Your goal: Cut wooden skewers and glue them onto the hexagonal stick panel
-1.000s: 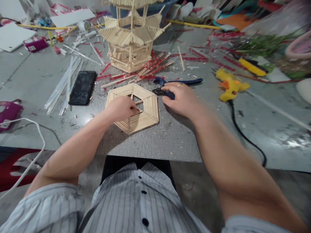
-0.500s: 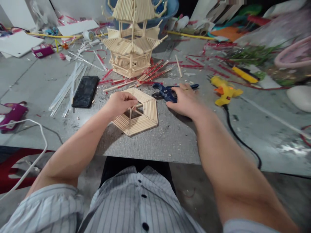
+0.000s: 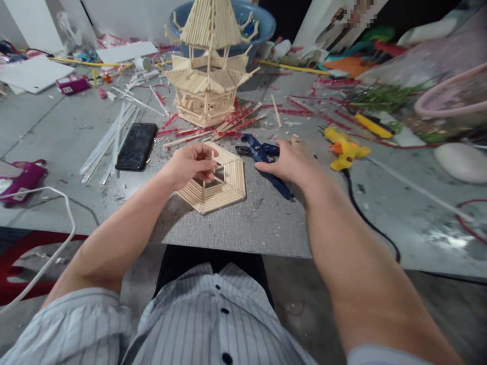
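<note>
Between the thumb and fingers of my left hand [image 3: 192,163] is a short wooden stick [image 3: 213,157], held upright. That hand is over a flat hexagonal frame of wooden sticks [image 3: 224,190] with an open centre crossed by thin sticks. To its right, my right hand [image 3: 291,161] grips blue-handled cutters [image 3: 258,152]. Their dark jaws point left towards the frame, and one handle sticks out below my thumb. Part of the other handle is hidden by my fingers. Behind both hands rises a tiered pagoda model [image 3: 207,81] built of similar sticks.
A black phone [image 3: 136,147] and clear glue sticks [image 3: 102,144] lie at left. Red-wrapped sticks [image 3: 238,121] are scattered before the pagoda. At right lies a yellow glue gun [image 3: 344,149] with a black cord. A blue basin [image 3: 262,23] stands behind.
The blue cutters have turned in my right hand, so a handle now points towards me. My left hand has tilted the short stick up into view above the frame.
</note>
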Motion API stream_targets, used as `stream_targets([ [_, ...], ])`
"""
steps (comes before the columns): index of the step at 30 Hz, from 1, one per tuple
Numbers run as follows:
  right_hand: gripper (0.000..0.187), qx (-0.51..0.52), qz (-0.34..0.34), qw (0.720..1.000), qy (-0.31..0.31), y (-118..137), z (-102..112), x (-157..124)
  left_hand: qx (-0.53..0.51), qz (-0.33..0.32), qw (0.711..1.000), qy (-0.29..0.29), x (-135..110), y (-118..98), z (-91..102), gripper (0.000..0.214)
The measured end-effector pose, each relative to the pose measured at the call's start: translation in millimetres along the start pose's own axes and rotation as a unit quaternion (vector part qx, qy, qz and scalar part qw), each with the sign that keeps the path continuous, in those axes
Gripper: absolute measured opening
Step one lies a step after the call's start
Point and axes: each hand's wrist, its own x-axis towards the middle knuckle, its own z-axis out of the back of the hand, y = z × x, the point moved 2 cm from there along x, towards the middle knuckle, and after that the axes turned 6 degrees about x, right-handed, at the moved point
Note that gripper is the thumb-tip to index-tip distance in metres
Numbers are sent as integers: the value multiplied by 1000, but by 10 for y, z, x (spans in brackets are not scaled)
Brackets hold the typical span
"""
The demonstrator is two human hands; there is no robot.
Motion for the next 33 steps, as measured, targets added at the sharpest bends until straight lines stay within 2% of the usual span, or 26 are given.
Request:
stream_targets([
  [3, 56, 26, 13, 999, -21, -31, -30, 6, -14, 2, 1000, -10, 3, -7, 0, 16],
  [6, 49, 31, -8, 999, -15, 20, -3, 0, -27, -4, 999, -19, 5, -14, 5, 15],
  [9, 51, 48, -44, 998, -4, 106, 69, -17, -45, -19, 998, -28, 5, -13, 16, 15],
  [14, 58, 168, -62, 980, -84, 209, 226, -40, -64, -59, 995, -42, 29, 10, 28, 14],
  [17, 54, 319, -86, 942, -59, 236, 292, -38, -65, -73, 994, -48, 45, 25, 32, 14],
  [20, 59, 503, -87, 860, 1, 270, 362, -48, -69, -79, 993, -54, 42, 22, 36, 13],
  [22, 71, 567, -52, 821, 36, 297, 410, -62, -69, -81, 992, -62, 33, 13, 37, 13],
  [26, 82, 572, 23, 814, 100, 356, 415, -86, -59, -93, 991, -80, 20, -5, 37, 13],
  [29, 79, 618, 18, 781, 89, 422, 366, -95, -63, -103, 989, -90, 21, -7, 40, 13],
  [30, 75, 618, 8, 783, 69, 445, 352, -102, -68, -107, 988, -92, 21, -8, 42, 12],
  [31, 70, 596, 2, 802, 40, 468, 346, -112, -74, -112, 987, -92, 20, -9, 45, 12],
  [33, 64, 483, 27, 875, -28, 525, 358, -148, -90, -120, 985, -88, 14, -17, 51, 11],
])
